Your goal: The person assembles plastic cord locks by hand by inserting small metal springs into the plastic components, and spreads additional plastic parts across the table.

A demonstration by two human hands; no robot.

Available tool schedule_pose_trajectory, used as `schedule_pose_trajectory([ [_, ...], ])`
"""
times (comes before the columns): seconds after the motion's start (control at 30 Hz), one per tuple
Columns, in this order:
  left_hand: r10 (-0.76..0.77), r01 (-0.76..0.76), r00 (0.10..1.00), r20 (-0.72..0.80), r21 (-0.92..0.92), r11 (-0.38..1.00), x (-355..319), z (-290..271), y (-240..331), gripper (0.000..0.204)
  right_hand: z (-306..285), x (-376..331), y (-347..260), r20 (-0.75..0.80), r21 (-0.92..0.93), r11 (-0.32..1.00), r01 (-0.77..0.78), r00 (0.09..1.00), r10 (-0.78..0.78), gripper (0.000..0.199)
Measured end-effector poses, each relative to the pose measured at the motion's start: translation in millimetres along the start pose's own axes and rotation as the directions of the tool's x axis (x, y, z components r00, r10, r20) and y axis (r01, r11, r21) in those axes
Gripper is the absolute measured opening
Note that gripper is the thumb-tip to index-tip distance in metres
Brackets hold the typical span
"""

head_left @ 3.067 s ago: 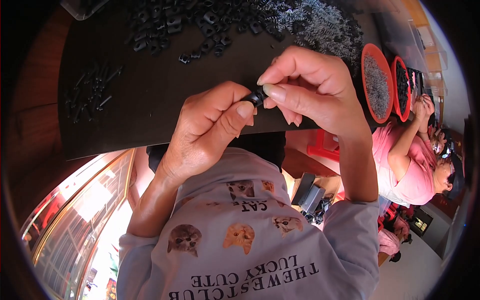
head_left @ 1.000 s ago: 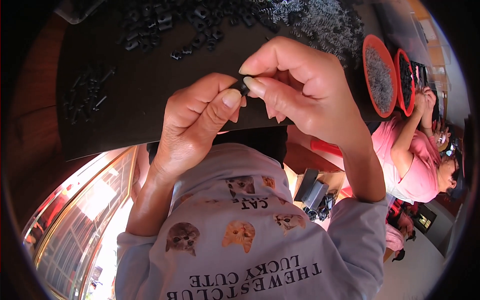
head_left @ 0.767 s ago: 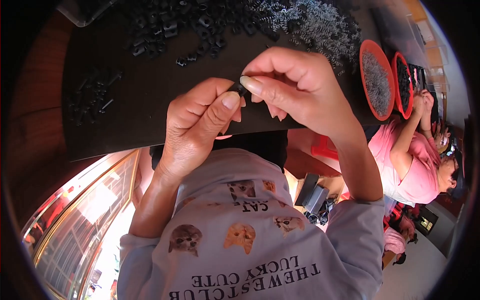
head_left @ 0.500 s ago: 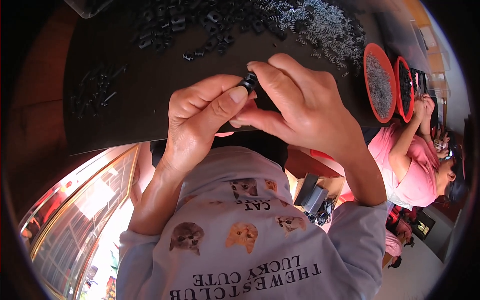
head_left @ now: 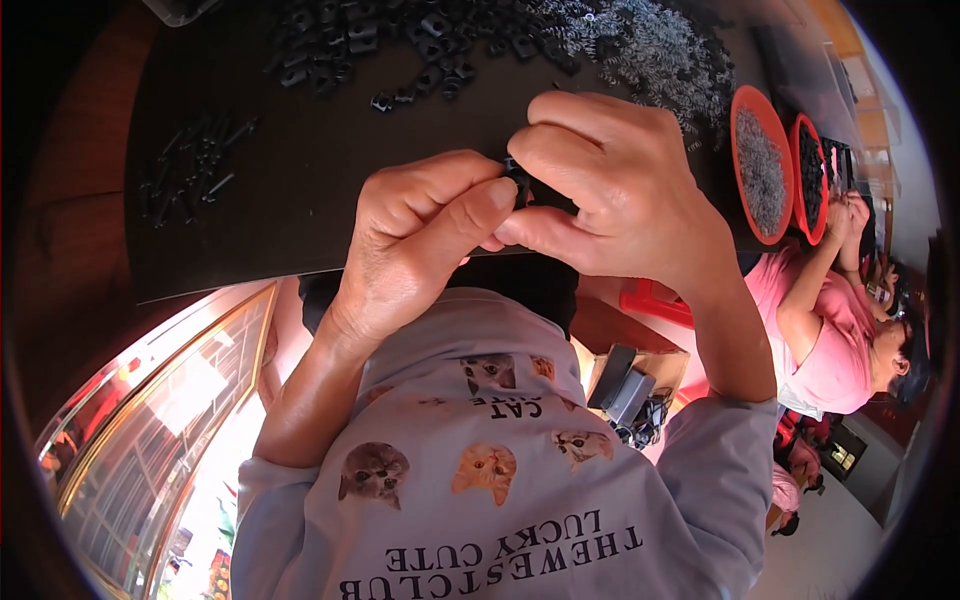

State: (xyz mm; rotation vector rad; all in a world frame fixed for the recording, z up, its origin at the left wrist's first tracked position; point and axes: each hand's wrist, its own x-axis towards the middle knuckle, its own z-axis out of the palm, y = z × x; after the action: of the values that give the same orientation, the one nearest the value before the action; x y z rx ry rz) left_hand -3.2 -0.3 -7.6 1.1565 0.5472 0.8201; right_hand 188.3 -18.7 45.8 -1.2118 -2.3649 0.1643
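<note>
Between my two hands, above the near edge of the dark table (head_left: 300, 220), is a small black plastic part (head_left: 516, 180), mostly covered by fingers. My left hand (head_left: 420, 225) pinches it between thumb and forefinger. Against its other side press the curled fingers and thumb of my right hand (head_left: 610, 180); whether a second small piece sits between those fingertips is hidden. Farther back lies a heap of black plastic parts (head_left: 430, 45), and right of it a pile of small metal springs (head_left: 650, 55).
Several thin dark pins (head_left: 200, 165) lie at the table's left. At the right edge stand a red bowl of metal springs (head_left: 738, 170) and a red bowl of black parts (head_left: 803, 190). A co-worker in pink (head_left: 820, 320) sits beyond them. Below the table is an open carton (head_left: 665, 370).
My right hand has closed in on the black part, its forefinger curling over the top. Both hands have shifted slightly, and less of the part shows.
</note>
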Motion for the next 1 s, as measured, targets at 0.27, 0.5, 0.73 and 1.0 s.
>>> schedule_pose_trajectory([
  [0.27,0.011,-0.011,1.0,-0.012,-0.019,1.0,-1,1,0,0.018,11,0,4,-0.157,-0.106,0.989,0.099,0.981,-0.115,0.034],
  [0.5,0.024,-0.024,0.998,-0.051,-0.007,1.0,-2,1,-1,0.019,19,-5,6,-0.22,-0.111,0.991,0.069,0.971,-0.093,0.036],
  [0.73,-0.001,0.001,0.999,-0.038,0.014,1.0,2,2,1,0.022,13,-11,11,-0.245,-0.18,0.983,0.025,0.967,-0.069,0.032],
  [1.0,0.015,-0.014,1.0,-0.026,0.036,0.999,1,-1,-4,0.024,3,-12,13,-0.228,-0.163,0.984,0.079,0.967,-0.115,0.038],
])
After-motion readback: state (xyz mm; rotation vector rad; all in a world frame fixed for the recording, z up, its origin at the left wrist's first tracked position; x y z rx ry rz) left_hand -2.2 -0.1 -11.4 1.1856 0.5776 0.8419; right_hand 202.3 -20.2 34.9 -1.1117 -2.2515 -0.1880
